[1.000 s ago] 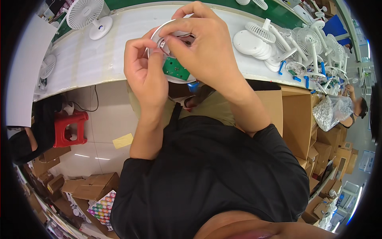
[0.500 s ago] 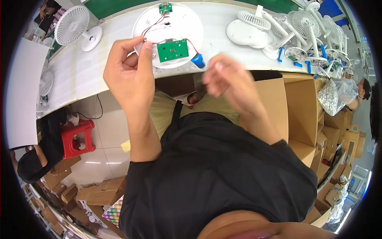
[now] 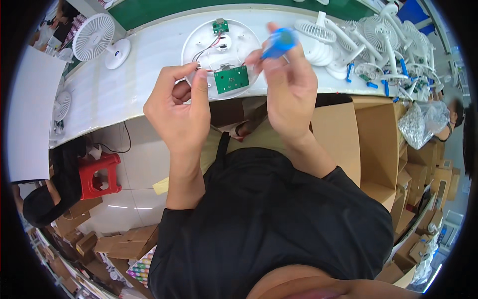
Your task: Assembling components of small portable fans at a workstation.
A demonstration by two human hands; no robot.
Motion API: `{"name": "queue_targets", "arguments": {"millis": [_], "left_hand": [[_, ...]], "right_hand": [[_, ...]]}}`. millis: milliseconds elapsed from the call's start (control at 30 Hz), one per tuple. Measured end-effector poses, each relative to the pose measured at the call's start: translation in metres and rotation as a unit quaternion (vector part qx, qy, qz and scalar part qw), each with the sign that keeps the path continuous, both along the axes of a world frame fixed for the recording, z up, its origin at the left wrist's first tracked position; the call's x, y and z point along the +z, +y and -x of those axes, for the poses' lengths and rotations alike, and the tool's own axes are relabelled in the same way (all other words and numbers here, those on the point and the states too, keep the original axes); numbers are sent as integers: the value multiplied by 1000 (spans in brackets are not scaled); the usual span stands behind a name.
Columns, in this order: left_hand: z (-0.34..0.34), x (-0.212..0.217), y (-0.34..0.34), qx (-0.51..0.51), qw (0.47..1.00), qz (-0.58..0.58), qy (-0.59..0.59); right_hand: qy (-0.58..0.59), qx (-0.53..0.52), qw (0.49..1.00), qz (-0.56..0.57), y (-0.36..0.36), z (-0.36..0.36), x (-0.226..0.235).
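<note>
A round white fan base (image 3: 191, 47) lies open on the bench with its hollow side up. At its far side sits a small green circuit board (image 3: 220, 26), and a larger green circuit board (image 3: 232, 79) rests at the near side. Thin wires run between the boards. My left hand (image 3: 177, 107), closed in a pinch, holds a small wire connector (image 3: 198, 65) at the base's left rim. Over the right rim, my right hand (image 3: 293, 82) is closed on a blue battery (image 3: 280, 43), which is raised and smeared by motion.
Assembled white fans (image 3: 93, 37) stand at the left of the bench. More fan parts, with blue batteries (image 3: 350, 71), crowd its right side. Below the front edge are an open cardboard box (image 3: 336, 134) and a red stool (image 3: 99, 174). A plastic bag (image 3: 423, 122) of small white parts hangs far right.
My right hand has taken up the blue battery, which was lying at the base's near right rim, and lifted it. My left hand keeps its pinch; it and the base appear shifted slightly right.
</note>
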State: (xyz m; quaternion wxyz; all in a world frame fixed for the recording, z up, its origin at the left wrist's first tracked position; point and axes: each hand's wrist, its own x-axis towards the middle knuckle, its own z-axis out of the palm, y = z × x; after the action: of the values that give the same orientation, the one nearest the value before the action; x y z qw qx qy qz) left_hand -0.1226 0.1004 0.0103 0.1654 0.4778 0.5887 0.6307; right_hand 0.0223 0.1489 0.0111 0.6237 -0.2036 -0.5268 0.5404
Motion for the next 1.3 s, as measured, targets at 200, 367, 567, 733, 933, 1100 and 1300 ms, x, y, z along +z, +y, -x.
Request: {"name": "queue_targets", "arguments": {"millis": [200, 367, 567, 733, 933, 1100, 1300], "left_hand": [[1, 4, 2, 2, 999, -28, -45], [12, -3, 7, 14, 999, -40, -24], [12, 2, 10, 19, 999, -19, -33], [14, 4, 14, 34, 998, -36, -38], [29, 7, 10, 56, 998, -1, 30], [39, 10, 12, 24, 999, -17, 13], [42, 9, 5, 25, 1000, 14, -4]], "right_hand": [[-233, -7, 970, -66, 23, -14, 15], [-356, -35, 917, -174, 41, -11, 15], [-376, -114, 899, -194, 40, 3, 12], [-147, 58, 987, -17, 49, 10, 7], [-208, 122, 970, -10, 50, 4, 2], [-153, -14, 986, -68, 53, 1, -7], [-524, -401, 745, -94, 103, -93, -83]]}}
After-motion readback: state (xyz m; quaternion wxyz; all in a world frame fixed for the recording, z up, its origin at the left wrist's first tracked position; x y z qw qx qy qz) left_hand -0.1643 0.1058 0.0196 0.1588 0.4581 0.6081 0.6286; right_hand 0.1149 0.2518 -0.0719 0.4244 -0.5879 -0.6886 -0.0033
